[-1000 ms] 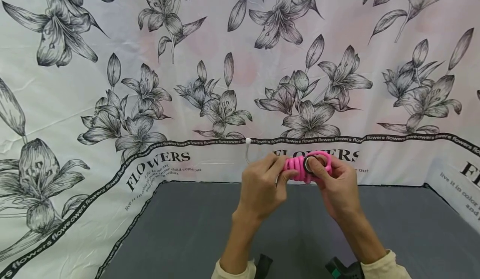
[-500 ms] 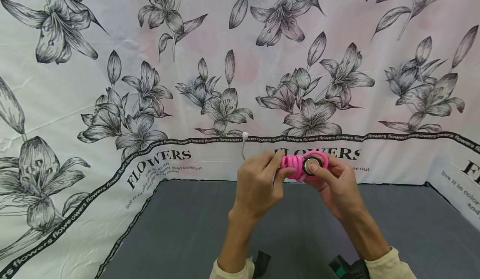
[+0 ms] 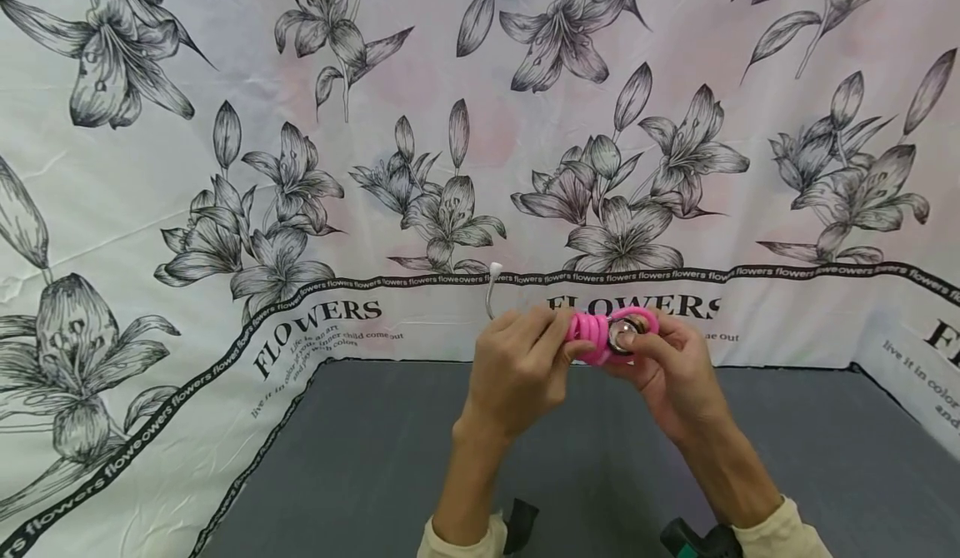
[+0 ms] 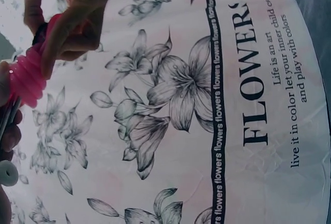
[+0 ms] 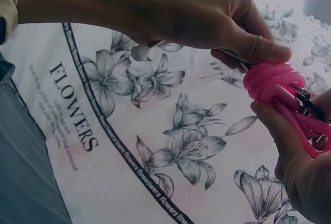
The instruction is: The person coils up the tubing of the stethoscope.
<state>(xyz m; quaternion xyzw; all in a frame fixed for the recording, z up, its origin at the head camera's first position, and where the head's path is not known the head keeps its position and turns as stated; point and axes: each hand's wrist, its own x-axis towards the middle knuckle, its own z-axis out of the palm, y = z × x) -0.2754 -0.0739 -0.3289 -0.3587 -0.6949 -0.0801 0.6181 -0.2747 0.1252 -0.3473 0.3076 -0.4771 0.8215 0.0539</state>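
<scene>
Between both hands, in the middle of the head view, is a bundle of glossy pink cord [image 3: 588, 335] wound in tight coils, with a loop at its right end. My left hand [image 3: 516, 371] pinches the coils' left end. A thin bent wire [image 3: 489, 298] with a white round tip [image 4: 8, 173] sticks out past this hand. My right hand [image 3: 686, 379] holds the loop end, its thumb against a round silver piece with a black rim [image 3: 621, 337]. In the right wrist view, the pink coils [image 5: 274, 81] lie between the two thumbs. Fingers hide part of the bundle.
The hands are above a dark grey surface [image 3: 375, 458]. Behind it hangs a white sheet [image 3: 420, 75] printed with lilies and lettering. Dark straps or devices are near both cuffs, one a black and green device [image 3: 697, 541] by the right sleeve.
The hands shift slightly left, then a little back to the right. My right thumb moves on the round piece, and more of its silver face shows. The white-tipped wire shifts slightly.
</scene>
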